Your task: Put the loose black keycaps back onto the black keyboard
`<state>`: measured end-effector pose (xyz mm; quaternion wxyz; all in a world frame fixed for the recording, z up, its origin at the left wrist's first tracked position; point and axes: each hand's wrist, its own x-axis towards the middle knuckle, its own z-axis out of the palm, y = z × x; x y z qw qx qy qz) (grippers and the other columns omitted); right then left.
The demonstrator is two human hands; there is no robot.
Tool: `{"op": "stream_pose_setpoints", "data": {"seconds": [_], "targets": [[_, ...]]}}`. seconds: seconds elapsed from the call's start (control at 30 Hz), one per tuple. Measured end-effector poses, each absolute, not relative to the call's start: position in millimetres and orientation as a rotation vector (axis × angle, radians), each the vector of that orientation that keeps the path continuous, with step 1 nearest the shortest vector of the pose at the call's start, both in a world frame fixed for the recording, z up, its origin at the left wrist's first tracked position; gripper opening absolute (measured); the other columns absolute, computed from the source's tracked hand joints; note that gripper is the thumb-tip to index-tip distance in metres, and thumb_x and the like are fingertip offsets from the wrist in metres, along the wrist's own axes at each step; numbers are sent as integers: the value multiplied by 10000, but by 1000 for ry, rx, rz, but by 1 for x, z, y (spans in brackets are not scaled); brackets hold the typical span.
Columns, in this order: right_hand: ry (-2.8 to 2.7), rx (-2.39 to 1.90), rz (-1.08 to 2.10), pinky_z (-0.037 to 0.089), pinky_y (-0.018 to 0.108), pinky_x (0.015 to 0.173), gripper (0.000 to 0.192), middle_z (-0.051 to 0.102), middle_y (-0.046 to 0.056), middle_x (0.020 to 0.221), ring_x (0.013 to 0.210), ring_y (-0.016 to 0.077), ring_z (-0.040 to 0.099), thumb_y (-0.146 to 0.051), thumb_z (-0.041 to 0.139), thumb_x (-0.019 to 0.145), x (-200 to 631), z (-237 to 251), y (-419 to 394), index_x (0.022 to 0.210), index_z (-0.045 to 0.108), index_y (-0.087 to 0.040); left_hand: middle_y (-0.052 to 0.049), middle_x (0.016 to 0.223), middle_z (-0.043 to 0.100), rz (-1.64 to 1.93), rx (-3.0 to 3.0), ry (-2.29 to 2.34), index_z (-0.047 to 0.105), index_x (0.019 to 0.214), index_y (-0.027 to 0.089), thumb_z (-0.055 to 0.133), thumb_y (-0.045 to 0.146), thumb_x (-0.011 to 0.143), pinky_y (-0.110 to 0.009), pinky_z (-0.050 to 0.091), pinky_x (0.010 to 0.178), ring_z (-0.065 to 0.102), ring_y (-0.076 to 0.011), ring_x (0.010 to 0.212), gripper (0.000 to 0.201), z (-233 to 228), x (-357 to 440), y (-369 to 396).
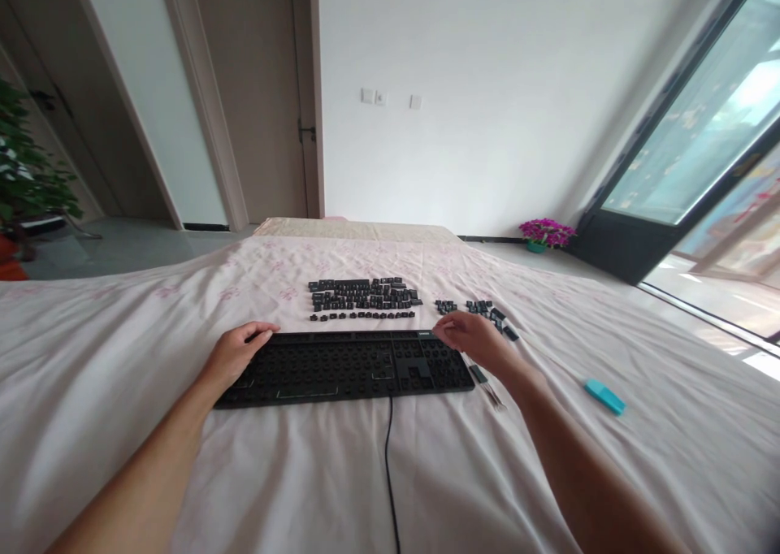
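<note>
- Keyboard point(344, 369) flat on the pink sheet point(244, 473), keys stripped off, cable point(390, 465) running toward the camera.
- Left hand point(235, 352) rests on the keyboard's left end, fingers loosely curled over the top edge, gripping nothing.
- Right hand point(472, 339) at the top right corner, fingers bent; can't tell if it's pinching anything.
- Loose keycaps point(362, 298) laid in rows just behind the keyboard; smaller bunch point(484, 309) beside the right hand.
- Teal tool point(605, 396) well off to the right.

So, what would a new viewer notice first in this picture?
First comes the black keyboard, stripped of its caps, on the pale cloth, with the left hand on its left end and the right hand at its far right corner. Behind it lie rows of loose keycaps, and a small teal object lies to the right.
</note>
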<state>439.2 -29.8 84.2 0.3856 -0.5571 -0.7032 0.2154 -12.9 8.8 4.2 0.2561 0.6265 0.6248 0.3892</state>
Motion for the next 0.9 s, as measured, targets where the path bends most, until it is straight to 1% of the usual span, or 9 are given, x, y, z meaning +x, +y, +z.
{"op": "stream_pose_setpoints", "data": {"seconds": [0.07,0.13,0.17,0.23,0.3,0.37,0.47,0.63,0.9], "targets": [[-2002,-1475,550,385,242,566,191,582,-18,528,518,118,508,-233,521,776,450,83,-26,664,669,-185,-45,1028,741,1025,1711,1695,730,991,194,551,501,778,-351,425,982,648,-265,1008,414,4,-14,9],[-2192,-1515,494,392,236,612,223,595,-18,560,551,114,524,-206,482,800,451,83,-24,641,638,-187,-46,1060,734,1001,1710,1692,724,1009,195,544,498,791,-338,416,989,641,-259,1033,415,3,-16,10],[-2252,-1531,449,395,234,634,209,614,-14,594,579,116,542,-198,478,803,449,84,-22,665,635,-188,-45,1067,732,996,1708,1696,722,1013,196,544,499,792,-333,419,985,640,-258,1038,415,2,-16,10],[-2331,-1558,362,396,229,659,154,661,-2,688,642,127,580,-190,494,801,443,87,-17,782,646,-193,-41,1067,731,989,1703,1709,723,1017,200,549,499,790,-327,427,974,641,-257,1037,414,1,-17,10],[-2412,-1567,306,394,227,663,150,692,15,769,695,141,608,-196,524,791,437,91,-10,876,648,-197,-35,1061,733,984,1704,1721,724,1019,205,551,502,789,-325,434,966,645,-255,1029,414,1,-17,10],[-2520,-1543,317,396,222,666,136,706,26,805,734,152,627,-198,548,781,433,95,-3,863,656,-197,-35,1055,734,981,1708,1731,727,1019,207,551,505,789,-328,437,962,648,-255,1020,416,1,-17,10],[-2601,-1496,469,400,209,654,132,714,18,792,732,146,637,-169,548,765,432,99,3,812,669,-191,-42,1050,735,976,1711,1734,729,1022,199,553,512,785,-332,448,948,652,-259,1006,430,2,-17,10],[-2602,-1417,700,388,196,597,160,684,-19,675,610,109,595,-126,502,752,433,100,3,756,654,-175,-40,1048,732,946,1697,1741,713,1056,198,546,527,798,-330,451,947,655,-256,995,450,-1,-18,11],[-2694,-1488,475,403,198,656,156,725,-6,778,721,130,647,-147,557,743,445,92,8,787,695,-205,-39,1070,726,932,1706,1762,704,1071,213,549,516,801,-322,445,953,647,-252,1022,434,-3,-21,12]]}}
